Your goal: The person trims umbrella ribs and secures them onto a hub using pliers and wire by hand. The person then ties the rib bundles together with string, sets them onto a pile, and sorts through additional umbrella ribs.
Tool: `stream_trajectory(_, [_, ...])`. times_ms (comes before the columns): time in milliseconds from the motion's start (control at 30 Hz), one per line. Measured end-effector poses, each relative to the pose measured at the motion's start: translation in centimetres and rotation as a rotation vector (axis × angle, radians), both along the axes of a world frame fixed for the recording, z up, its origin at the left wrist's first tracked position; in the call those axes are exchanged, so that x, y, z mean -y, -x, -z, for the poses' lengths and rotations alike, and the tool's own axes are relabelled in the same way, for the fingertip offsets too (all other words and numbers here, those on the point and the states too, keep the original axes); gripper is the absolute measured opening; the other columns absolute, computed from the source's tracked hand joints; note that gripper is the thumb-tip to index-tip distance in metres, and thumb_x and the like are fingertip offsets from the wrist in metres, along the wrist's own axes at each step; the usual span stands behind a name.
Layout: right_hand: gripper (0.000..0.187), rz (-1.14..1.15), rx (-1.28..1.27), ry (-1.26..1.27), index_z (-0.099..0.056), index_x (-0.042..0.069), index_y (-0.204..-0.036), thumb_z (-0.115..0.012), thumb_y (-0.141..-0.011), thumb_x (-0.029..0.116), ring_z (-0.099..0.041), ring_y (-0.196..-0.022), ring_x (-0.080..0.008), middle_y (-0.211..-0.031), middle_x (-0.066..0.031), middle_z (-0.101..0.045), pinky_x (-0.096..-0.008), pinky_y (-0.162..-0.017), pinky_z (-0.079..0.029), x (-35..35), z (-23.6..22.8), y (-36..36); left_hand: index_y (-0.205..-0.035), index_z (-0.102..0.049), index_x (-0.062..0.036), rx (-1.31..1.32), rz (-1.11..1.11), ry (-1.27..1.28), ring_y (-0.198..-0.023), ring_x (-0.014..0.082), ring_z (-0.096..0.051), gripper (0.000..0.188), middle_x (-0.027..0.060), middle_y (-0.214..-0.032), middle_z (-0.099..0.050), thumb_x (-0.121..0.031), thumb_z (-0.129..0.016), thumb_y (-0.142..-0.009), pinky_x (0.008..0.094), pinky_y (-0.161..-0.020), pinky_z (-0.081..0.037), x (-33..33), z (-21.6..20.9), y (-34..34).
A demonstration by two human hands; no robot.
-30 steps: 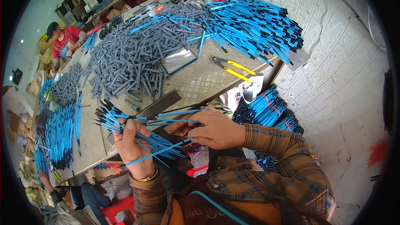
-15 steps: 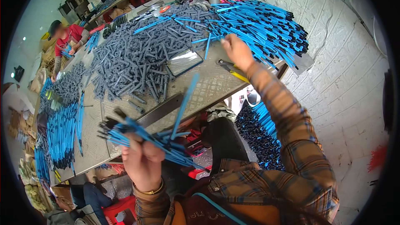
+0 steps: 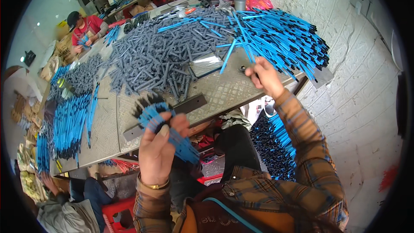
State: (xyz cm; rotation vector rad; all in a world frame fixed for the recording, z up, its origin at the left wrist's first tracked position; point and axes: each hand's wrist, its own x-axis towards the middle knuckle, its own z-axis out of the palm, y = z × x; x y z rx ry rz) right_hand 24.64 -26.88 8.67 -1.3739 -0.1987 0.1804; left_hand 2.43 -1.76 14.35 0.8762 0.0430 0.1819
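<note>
My left hand (image 3: pixel 160 149) is closed around a bundle of thin blue sticks with black ends (image 3: pixel 152 114), held in front of the table's near edge. The lower part of the bundle is smeared by motion. My right hand (image 3: pixel 268 79) hovers over the near right of the table with fingers curled, by the ends of blue sticks jutting from a large pile (image 3: pixel 284 39). Whether a stick is between its fingers cannot be made out. Beside its fingertips shows the dark head of a pair of pliers (image 3: pixel 243 68); the handles are hidden behind the hand.
A heap of grey plastic tubular parts (image 3: pixel 151 56) covers the table's middle, beside a flat glassy pane (image 3: pixel 207 65). A dark metal bar (image 3: pixel 192 103) lies along the near edge. More blue sticks (image 3: pixel 69 125) lie left. A person in red (image 3: pixel 88 30) sits far left.
My right hand has come nearer, from the pile's edge to over the pliers. The bundle in my left hand is turned more upright, and the lone stick that stuck up from it no longer shows.
</note>
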Motion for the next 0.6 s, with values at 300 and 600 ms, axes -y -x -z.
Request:
stream_trajectory(300, [0.008,-0.206,1.028,0.668,-0.052,0.005,-0.079,-0.055,-0.078,0.012,-0.051,-0.059,-0.0255,-0.071,-0.0088,-0.048,-0.0336,-0.051,-0.041,-2.8,1.3,13.6,-0.105,-0.051,-0.0063,0.194,-0.263,0.129,-0.087,0.0218,-0.057,0.022,0.0113,-0.095,-0.060,-0.003,-0.055,-0.084,0.0332,-0.079,-0.045,-0.1,1.5,-4.2])
stream_trajectory(600, [0.009,-0.293,1.087,0.623,-0.055,0.006,-0.076,-0.059,-0.073,0.013,-0.051,-0.061,-0.0290,-0.074,-0.0111,-0.049,-0.0366,-0.052,-0.041,-4.4,3.1,14.7,-0.096,-0.052,-0.0083,0.204,-0.352,0.039,-0.075,0.0180,-0.058,0.015,0.0088,-0.085,-0.060,-0.004,-0.058,-0.083,0.0294,-0.067,-0.047,0.9,0.7,-2.8])
